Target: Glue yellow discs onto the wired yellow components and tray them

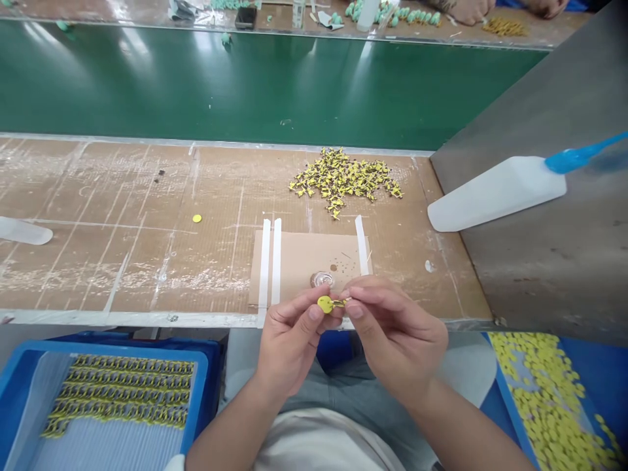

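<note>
Above the front edge of the bench, my left hand [294, 343] pinches a small yellow disc [324, 303] between thumb and fingertips. Close beside it, my right hand [400, 333] is closed on a small thin yellow and dark piece [339, 303] that meets the disc's right side. Just beyond the fingertips, a clear round blob [322, 279] sits on a cardboard sheet [304, 252] with white tape strips. A pile of small yellow and dark pieces [343, 176] lies farther back on the bench.
A white bottle with a blue nozzle [498, 194] leans against the metal panel [540, 261] at right. One yellow disc [197, 218] lies left. A blue tray [200, 399] holds rows of pieces; another box holds yellow discs [549, 392]. Across the green belt [245, 91] are a person's hands [468, 10].
</note>
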A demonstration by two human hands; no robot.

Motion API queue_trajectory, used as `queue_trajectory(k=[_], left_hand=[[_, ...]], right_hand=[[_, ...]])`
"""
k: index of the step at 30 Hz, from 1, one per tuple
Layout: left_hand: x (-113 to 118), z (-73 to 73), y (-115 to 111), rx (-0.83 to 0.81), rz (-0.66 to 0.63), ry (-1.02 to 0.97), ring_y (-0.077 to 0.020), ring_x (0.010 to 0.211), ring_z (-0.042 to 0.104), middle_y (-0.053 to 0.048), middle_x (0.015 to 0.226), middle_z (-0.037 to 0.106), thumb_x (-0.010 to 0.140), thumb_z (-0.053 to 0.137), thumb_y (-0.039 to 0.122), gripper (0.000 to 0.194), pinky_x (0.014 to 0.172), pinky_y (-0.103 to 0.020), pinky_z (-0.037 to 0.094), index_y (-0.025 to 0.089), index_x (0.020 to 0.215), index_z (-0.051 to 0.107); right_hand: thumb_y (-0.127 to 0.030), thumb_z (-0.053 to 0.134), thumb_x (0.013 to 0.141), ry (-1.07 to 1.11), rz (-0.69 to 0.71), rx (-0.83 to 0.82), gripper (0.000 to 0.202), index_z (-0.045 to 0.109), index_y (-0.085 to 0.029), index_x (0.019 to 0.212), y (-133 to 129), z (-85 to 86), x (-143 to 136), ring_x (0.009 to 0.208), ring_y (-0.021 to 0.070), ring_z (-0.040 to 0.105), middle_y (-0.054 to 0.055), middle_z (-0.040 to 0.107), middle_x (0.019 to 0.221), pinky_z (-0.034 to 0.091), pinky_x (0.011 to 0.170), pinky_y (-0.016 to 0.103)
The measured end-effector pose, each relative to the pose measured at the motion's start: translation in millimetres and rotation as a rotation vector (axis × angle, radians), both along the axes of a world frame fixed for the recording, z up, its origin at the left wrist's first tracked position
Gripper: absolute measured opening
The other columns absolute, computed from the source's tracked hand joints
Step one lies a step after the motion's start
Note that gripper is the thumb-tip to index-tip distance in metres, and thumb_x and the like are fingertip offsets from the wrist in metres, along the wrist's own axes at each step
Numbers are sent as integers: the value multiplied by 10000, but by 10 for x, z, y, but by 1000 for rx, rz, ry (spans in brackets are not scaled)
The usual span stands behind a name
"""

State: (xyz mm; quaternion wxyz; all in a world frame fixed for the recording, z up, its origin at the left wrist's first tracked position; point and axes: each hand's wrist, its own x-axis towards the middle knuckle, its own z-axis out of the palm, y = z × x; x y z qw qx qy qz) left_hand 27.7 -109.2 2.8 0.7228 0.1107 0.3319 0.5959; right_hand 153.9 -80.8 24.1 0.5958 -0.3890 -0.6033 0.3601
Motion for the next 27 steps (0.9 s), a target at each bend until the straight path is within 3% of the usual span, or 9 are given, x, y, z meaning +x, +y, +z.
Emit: queue_trajectory(k=[14,27], left_hand=[[-4,-36,-19,23,19,105,-216,865,760,-89,1008,789,774,803,336,244,796,-300,640,237,997,800],[-8,-18,-5,23,12,103,-216,876,761,-86,1002,790,780,799,327,229,795,-286,636,238,991,801]], right_hand=[[2,699,801,-97,-35,57,318,740,-241,1002,1,17,3,764,168,698,33,732,858,627,671,301],[9,699,799,-123,-19,86,340,730,-243,1026,11,14,14,757,172,702,41,733,864,626,653,303]])
